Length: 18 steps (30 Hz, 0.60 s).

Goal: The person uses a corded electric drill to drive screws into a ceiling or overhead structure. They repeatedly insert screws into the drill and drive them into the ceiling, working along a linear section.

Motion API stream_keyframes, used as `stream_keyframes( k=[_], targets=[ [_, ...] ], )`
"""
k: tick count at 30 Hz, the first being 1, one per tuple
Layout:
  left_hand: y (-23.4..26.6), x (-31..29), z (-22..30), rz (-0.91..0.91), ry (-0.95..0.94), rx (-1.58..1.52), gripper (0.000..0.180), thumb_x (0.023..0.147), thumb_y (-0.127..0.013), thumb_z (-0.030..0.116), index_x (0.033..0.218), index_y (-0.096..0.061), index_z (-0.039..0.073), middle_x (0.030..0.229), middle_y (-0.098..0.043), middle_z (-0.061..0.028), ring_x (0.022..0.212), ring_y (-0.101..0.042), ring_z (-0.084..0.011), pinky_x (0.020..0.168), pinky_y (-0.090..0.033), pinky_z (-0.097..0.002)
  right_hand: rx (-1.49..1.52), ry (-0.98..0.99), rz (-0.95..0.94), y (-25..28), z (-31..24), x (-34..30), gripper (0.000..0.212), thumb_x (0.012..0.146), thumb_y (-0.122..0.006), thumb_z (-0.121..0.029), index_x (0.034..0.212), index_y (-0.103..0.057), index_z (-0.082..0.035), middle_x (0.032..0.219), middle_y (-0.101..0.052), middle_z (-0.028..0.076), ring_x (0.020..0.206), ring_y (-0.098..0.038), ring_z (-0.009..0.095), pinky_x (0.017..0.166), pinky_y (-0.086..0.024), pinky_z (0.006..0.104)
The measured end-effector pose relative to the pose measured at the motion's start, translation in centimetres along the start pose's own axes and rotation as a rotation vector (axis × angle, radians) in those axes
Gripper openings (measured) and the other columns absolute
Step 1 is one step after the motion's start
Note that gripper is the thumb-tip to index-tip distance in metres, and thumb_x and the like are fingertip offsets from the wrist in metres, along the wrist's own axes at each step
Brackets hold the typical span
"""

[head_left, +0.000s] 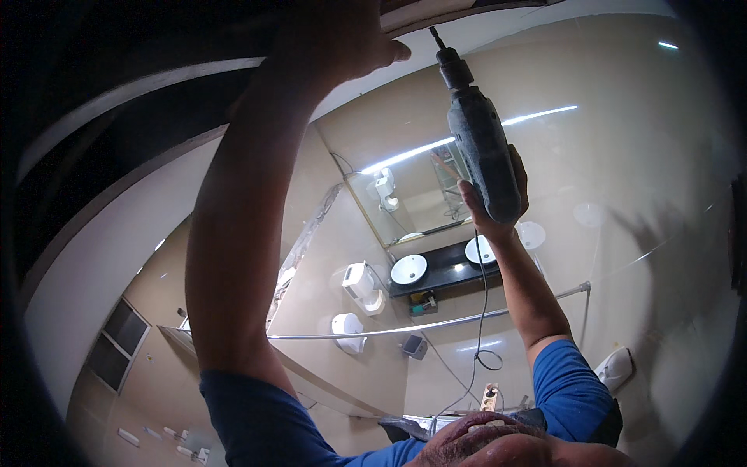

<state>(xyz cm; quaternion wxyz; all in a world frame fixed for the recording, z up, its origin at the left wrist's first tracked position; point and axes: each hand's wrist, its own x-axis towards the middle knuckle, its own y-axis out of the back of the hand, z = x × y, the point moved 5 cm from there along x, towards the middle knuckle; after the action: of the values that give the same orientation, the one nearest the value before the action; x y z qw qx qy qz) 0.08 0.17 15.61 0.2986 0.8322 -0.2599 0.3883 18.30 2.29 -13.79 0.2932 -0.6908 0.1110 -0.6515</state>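
A dark, dusty power drill (pixel 484 152) points up toward the ceiling edge, gripped in my right hand (pixel 495 224). Its short bit (pixel 436 37) ends just below the pale ceiling panel (pixel 498 33), and I cannot tell whether they touch. My left hand (pixel 346 43) reaches up into the dark ceiling opening, its thumb stretched out to the right beside the panel's edge. The other fingers of that hand are lost in shadow. From the drill hangs a thin cord (pixel 484 311), which loops once on its way down.
A curved frame strip (pixel 140 97) crosses the dark opening. Below run a metal rail (pixel 436 321) and a power strip (pixel 489 397). Beyond are a mirror (pixel 420 194), round white basins (pixel 409 269) on a black counter (pixel 447 272), and a white wall dispenser (pixel 362 286).
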Motion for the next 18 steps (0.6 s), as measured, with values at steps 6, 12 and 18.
stream_keyframes(
  k=[6,12,18],
  targets=[
    [-0.8,1.8,-0.2,-0.201,-0.064,-0.017,0.041,0.080,-0.081,0.029,0.100,-0.073,-0.006,0.105,-0.073,-0.0274,0.097,-0.072,-0.0420,0.089,-0.058,-0.0506,0.030,-0.013,-0.010,-0.3,0.5,-0.4,0.083,0.080,-0.090,-0.026,0.145,-0.049,0.006,0.139,-0.057,0.024,0.124,-0.063,0.033,0.104,-0.055,0.0429],
    [-4.6,2.6,-0.8,0.074,-0.474,0.285,0.025,0.082,-0.066,0.017,0.088,-0.069,-0.007,0.090,-0.069,-0.0289,0.084,-0.070,-0.0415,0.079,-0.056,-0.0529,-0.047,0.053,0.015,-0.2,1.1,-0.5,0.090,0.076,-0.092,-0.026,0.146,-0.046,0.006,0.131,-0.065,0.022,0.117,-0.069,0.031,0.100,-0.057,0.0410],
    [-4.2,3.1,-1.1,-0.007,-0.277,0.238,0.024,0.085,-0.063,0.020,0.083,-0.069,-0.002,0.082,-0.069,-0.0243,0.076,-0.069,-0.0384,0.069,-0.055,-0.0524,-0.055,0.086,0.020,0.3,1.7,-0.2,0.088,0.076,-0.092,-0.027,0.145,-0.048,0.006,0.129,-0.066,0.022,0.113,-0.071,0.029,0.096,-0.059,0.0384]
  ],
)
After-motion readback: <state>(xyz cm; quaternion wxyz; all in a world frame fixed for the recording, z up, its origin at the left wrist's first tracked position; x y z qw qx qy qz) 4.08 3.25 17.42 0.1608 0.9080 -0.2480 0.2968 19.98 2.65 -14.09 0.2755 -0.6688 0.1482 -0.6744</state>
